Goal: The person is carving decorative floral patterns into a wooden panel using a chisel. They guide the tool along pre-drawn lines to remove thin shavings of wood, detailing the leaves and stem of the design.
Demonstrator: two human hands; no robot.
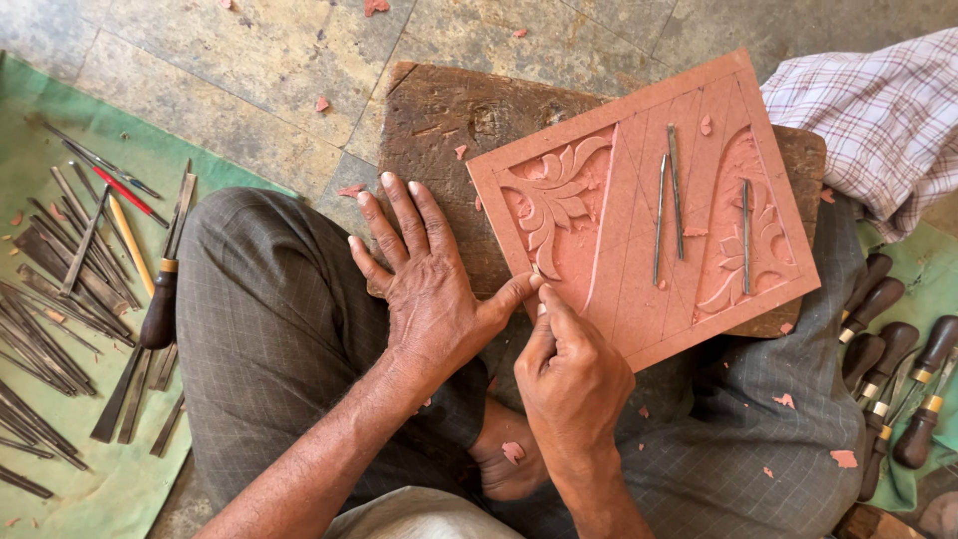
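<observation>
Reddish carved slab [639, 210] is lying tilted on a dark wooden block [439, 130], itself resting across the person's lap. Leaf relief is showing at the slab's left and right panels; diagonal lines are running across the middle. Three thin metal tools [671, 200] are lying loose on its face.

Right hand [571, 384] is closing around a small carving tool [540, 299], fingers curled tight, tip meeting the slab's lower left edge; the tool itself is mostly hidden, probably a slim chisel. Left hand [429, 284] is lying open and flat, fingers spread over block and knee, thumb pressing against the tool tip beside the slab.

Pink chips are scattering over grey trousers [269, 329] and stone floor. Green cloth [120, 479] at left is carrying rows of metal chisels [50, 309]; wooden-handled tools [898, 379] are lying at right. Checked fabric [878, 110] is sitting at upper right.
</observation>
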